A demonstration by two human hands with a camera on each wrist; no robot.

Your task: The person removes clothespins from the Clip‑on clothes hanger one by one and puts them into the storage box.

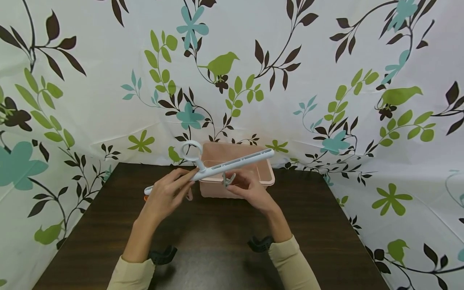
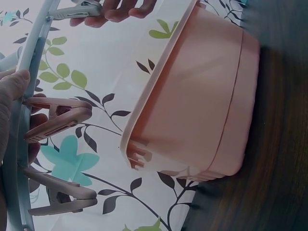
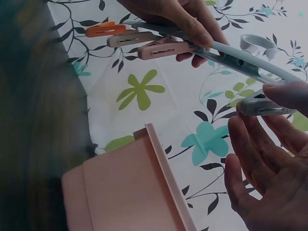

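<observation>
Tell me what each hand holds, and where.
Left hand: the blue hanger bar, beside its ring. Right hand: a grey clip, exact spot unclear.

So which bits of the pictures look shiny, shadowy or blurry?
Head view: a pale sheen on the dark brown wood-grain table, soft shadows beside both cream sleeves, the pale blue plastic hanger fairly clear; left wrist view: dimmer, the pink plastic tub dull, table grain smeary; right wrist view: also dim, the table's left side very dark and soft.
</observation>
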